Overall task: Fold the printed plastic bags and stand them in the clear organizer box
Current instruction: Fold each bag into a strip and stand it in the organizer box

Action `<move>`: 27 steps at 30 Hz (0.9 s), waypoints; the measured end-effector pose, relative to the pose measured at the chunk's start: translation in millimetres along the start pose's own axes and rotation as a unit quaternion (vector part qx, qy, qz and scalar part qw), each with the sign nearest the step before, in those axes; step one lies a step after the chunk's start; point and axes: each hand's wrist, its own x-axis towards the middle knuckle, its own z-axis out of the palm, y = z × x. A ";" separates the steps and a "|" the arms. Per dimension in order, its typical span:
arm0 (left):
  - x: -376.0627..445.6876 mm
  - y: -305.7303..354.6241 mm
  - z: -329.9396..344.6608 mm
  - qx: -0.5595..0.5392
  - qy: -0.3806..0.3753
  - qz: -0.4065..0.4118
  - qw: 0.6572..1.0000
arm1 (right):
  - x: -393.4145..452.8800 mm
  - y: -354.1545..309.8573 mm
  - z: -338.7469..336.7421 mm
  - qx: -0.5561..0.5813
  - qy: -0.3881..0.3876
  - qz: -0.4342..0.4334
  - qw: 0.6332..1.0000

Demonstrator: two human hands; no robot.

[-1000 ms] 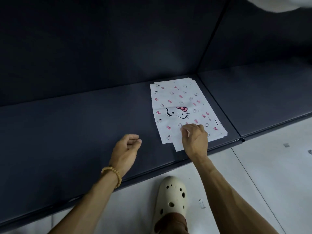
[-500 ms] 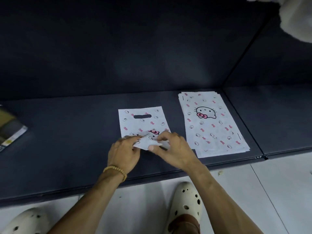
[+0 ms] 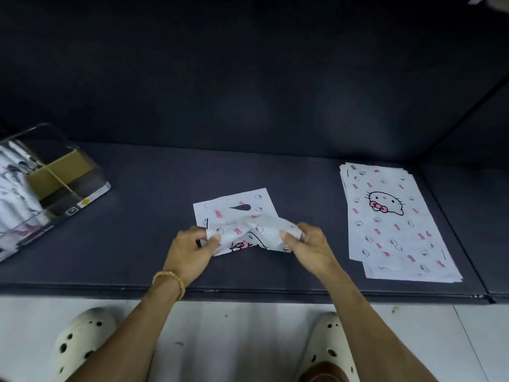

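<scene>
A white plastic bag point(image 3: 242, 216) printed with pink bows and a cat face lies on the dark cushioned bench point(image 3: 137, 244), its near half lifted and bent over towards the handle end. My left hand point(image 3: 192, 252) pinches the bag's left near corner. My right hand point(image 3: 308, 246) pinches the right near corner. A flat stack of the same printed bags point(image 3: 391, 221) lies to the right. The clear organizer box point(image 3: 52, 188) stands at the far left, with folded printed bags and a cardboard divider inside.
The bench's dark backrest point(image 3: 248, 78) rises behind the bags. A seam point(image 3: 454, 221) splits the bench just right of the stack. My feet in cream clogs point(image 3: 82, 343) stand on the pale floor below the bench edge.
My right hand took one bag off the stack and laid it mid-bench. Both hands now pinch its near corners and have raised that edge over the bag. The view swung left, showing the organizer box.
</scene>
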 end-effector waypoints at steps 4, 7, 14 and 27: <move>5.2 -11.5 2.6 0.026 -0.025 -0.057 0.998 | 3.8 -7.4 18.7 0.071 -0.003 0.010 0.997; 8.1 -16.6 4.9 0.048 0.005 -0.081 0.996 | 14.1 -7.7 29.3 -0.030 -0.038 0.002 0.999; 20.6 -29.6 -0.8 0.003 0.053 -0.132 0.990 | 31.3 -0.5 40.1 0.034 -0.038 0.074 0.996; 16.0 -32.4 4.7 0.104 0.065 -0.156 0.980 | 19.8 -4.6 51.7 -0.078 0.076 0.143 0.984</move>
